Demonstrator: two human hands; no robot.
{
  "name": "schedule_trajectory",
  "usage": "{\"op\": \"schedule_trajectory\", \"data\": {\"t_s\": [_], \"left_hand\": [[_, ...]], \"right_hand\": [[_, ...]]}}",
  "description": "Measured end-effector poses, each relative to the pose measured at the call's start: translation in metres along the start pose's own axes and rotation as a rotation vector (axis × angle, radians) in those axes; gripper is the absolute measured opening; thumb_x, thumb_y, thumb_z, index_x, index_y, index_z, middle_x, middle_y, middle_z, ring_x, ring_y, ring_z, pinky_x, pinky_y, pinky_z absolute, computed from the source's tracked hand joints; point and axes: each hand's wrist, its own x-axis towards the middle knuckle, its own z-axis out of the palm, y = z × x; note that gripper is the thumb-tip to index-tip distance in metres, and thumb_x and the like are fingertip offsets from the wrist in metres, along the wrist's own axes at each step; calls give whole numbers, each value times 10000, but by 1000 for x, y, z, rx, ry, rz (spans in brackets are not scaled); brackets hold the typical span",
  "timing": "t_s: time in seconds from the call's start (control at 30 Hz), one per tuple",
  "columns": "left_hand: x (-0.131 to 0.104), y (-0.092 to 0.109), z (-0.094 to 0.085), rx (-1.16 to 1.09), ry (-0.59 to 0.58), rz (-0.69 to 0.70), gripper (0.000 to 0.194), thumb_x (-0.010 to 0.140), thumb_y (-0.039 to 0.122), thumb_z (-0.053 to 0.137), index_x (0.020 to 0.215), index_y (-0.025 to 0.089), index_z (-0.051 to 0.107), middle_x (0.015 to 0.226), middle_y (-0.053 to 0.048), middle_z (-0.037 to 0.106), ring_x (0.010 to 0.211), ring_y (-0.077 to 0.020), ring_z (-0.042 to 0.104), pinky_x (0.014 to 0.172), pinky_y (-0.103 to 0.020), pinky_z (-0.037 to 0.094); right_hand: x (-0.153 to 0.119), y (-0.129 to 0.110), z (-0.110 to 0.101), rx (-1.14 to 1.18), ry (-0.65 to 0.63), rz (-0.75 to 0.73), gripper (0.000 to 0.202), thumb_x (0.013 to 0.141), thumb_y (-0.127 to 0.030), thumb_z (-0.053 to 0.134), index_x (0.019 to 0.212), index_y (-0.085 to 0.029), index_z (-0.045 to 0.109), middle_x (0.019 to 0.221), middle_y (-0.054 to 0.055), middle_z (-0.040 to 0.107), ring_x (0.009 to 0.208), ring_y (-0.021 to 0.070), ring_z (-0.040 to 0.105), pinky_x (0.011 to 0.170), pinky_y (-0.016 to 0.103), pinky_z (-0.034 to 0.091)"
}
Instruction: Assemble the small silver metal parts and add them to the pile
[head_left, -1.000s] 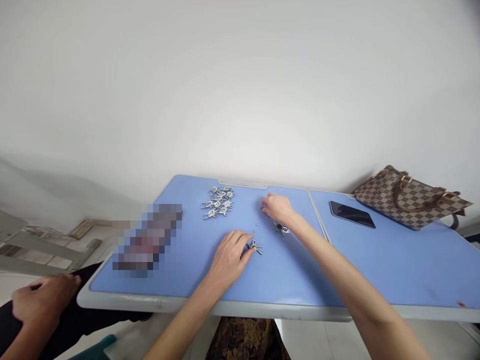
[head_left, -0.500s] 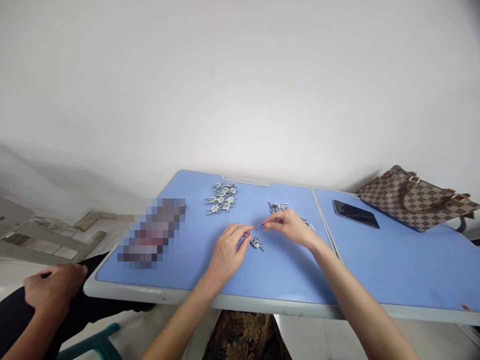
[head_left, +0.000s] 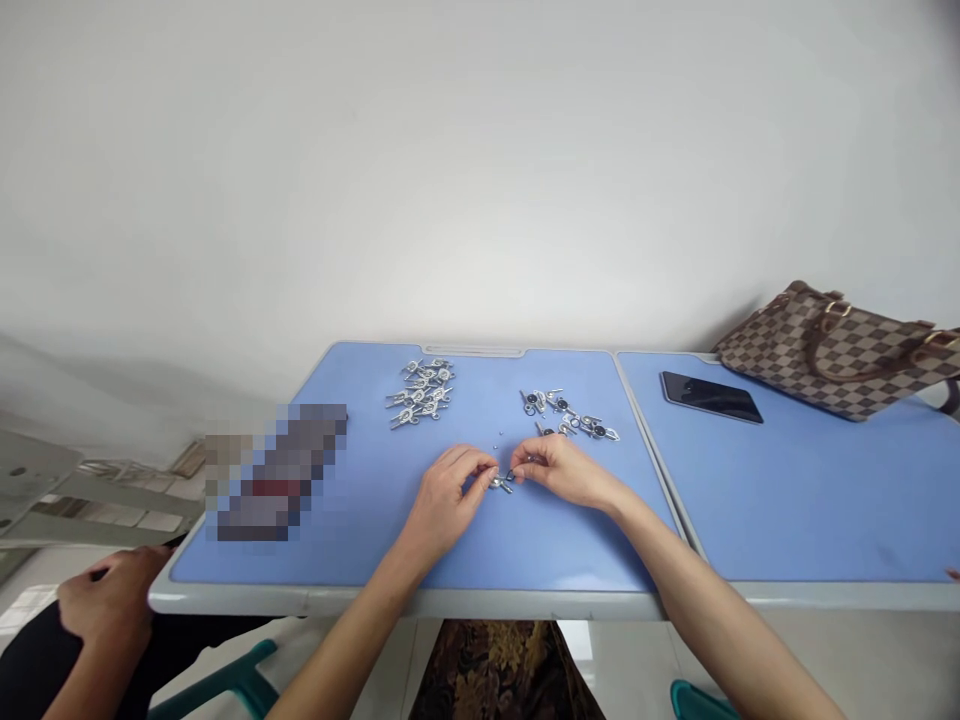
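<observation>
Between my hands a small silver metal piece (head_left: 502,485) lies just above the blue tabletop. My left hand (head_left: 450,495) pinches its left end between thumb and index finger. A small dark ring (head_left: 511,475) is in the fingertips of my right hand (head_left: 559,470), close against the silver piece. Two tiny beads or balls (head_left: 496,447) lie just beyond my fingers. Past my right hand is a loose group of silver pieces with black round centres (head_left: 562,404). Farther left a pile of similar silver pieces (head_left: 424,395) shows no black centres.
A black phone (head_left: 711,397) and a checkered handbag (head_left: 847,350) occupy the right-hand table (head_left: 810,510). A blurred-out object (head_left: 285,475) lies on the left. Beside the table's left edge rests another person's hand (head_left: 112,600). The wall stands directly behind.
My right hand has come down toward the silver piece with the dark ring. My left hand has closed on that piece. The camera view has shifted slightly, showing more of the right-hand group.
</observation>
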Motion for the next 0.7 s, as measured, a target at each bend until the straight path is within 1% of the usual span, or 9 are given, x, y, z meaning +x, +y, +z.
{"op": "schedule_trajectory", "data": {"t_s": [0.17,0.27,0.37,0.53,0.7], "left_hand": [[-2,-2,1,-10,-74,-8,151,927,192,494,890,205,639,863,-26,643,837,-168,598,771,-303,484],[-2,-4,2,-8,-94,-1,162,933,178,486,891,203,641,907,-33,653,883,-174,604,809,-317,484],[-3,-6,4,-1,-102,11,180,944,171,467,902,205,639,920,-35,651,897,-177,603,822,-321,482],[-5,-10,6,-27,-95,9,206,945,132,424,932,202,618,951,-39,640,915,-175,597,823,-317,478],[-6,-11,8,-27,-77,-59,159,924,142,442,928,203,589,909,-27,638,837,-169,590,770,-307,481]], "right_hand": [[2,1,0,-40,-29,-6,172,847,-106,526,863,-170,685,739,-24,684,639,105,550,631,217,394],[4,0,1,-69,-35,-6,167,848,-113,535,858,-177,688,689,-42,650,596,95,510,586,206,361],[5,-1,3,-79,-36,-6,170,849,-117,533,860,-180,690,675,-45,638,584,92,495,576,205,353],[8,2,6,-31,-20,-1,152,866,-173,544,868,-178,696,724,-22,671,626,103,531,605,214,380],[13,6,15,35,-10,39,144,866,-244,576,850,-177,702,733,-7,686,671,123,583,631,225,413]]}}
